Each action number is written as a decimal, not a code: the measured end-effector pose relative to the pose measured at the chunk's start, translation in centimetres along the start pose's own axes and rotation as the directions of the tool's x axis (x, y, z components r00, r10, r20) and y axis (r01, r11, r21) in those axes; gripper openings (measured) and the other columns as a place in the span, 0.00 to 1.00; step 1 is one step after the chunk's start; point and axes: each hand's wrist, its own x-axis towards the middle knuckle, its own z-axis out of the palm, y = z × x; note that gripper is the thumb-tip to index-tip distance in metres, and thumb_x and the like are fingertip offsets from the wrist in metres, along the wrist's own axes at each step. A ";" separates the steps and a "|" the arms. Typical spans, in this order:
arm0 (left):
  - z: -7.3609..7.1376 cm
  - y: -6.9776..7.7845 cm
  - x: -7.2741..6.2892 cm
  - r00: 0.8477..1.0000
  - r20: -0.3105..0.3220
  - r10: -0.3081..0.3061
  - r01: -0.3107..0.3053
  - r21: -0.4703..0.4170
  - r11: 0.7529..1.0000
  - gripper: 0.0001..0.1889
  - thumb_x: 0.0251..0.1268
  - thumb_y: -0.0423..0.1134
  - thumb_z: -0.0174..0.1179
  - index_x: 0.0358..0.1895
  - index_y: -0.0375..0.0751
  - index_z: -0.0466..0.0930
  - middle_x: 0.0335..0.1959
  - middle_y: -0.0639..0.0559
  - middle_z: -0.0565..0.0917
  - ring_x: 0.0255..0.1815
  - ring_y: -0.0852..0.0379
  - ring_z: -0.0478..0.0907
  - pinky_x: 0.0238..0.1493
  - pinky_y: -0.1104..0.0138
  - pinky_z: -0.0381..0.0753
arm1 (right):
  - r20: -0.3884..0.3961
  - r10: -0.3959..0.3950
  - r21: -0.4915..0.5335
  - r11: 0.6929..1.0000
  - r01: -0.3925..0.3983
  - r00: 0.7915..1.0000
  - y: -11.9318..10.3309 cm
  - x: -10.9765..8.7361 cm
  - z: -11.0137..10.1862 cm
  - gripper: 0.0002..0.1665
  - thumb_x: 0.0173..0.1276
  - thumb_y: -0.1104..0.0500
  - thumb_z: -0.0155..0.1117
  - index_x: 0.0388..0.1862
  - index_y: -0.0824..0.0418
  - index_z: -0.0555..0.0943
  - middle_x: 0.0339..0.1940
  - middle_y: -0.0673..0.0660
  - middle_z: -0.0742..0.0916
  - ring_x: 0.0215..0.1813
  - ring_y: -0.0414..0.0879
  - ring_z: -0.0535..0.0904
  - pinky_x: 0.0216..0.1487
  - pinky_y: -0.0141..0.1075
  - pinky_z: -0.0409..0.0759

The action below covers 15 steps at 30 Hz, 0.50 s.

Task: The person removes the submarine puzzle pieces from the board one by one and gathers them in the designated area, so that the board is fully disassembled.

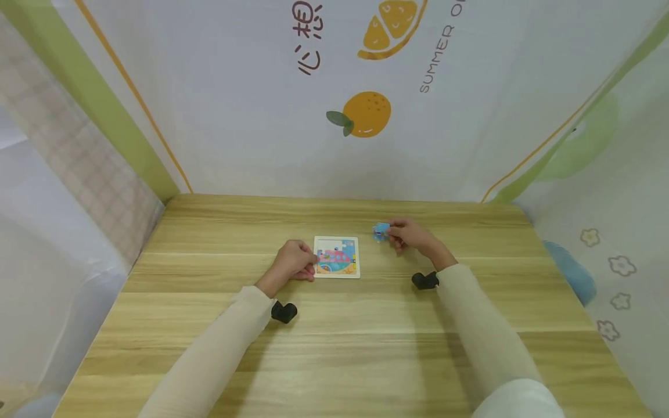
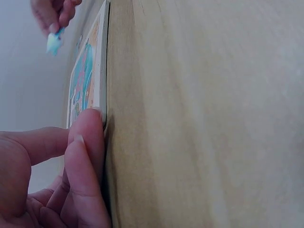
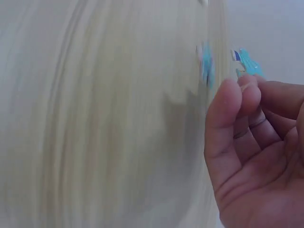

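Note:
A square jigsaw puzzle [image 1: 337, 257] in a white frame lies on the table, with pink, blue and yellow pieces set in it. At its left edge, my left hand [image 1: 296, 259] holds the frame, thumb over the top and fingertips against the side, as the left wrist view also shows. Right of the frame, my right hand [image 1: 410, 235] pinches a light-blue puzzle piece [image 3: 249, 64] between thumb and fingers, raised above the table. A second blue piece [image 3: 206, 65], blurred, lies on the wood beyond the fingertips; in the head view the two overlap.
The wood-grain table [image 1: 334, 342] runs back to a white curtain [image 1: 251, 128] printed with oranges and lettering. More cloth hangs along both sides. A black wrist camera [image 1: 284, 312] sits at the left sleeve and another black camera [image 1: 424, 281] at the right.

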 end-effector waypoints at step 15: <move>0.0 0.0 0.2 1.000 0.002 -0.009 0.009 0.003 1.000 0.08 0.63 0.33 0.63 0.39 0.34 0.75 0.16 0.46 0.80 0.12 0.57 0.79 0.14 0.72 0.79 | -0.045 0.074 0.044 0.996 -0.072 0.996 3.2 -1.6 -3.4 0.21 0.79 0.60 0.47 0.66 0.67 0.68 0.26 0.54 0.76 0.22 0.41 0.69 0.26 0.33 0.78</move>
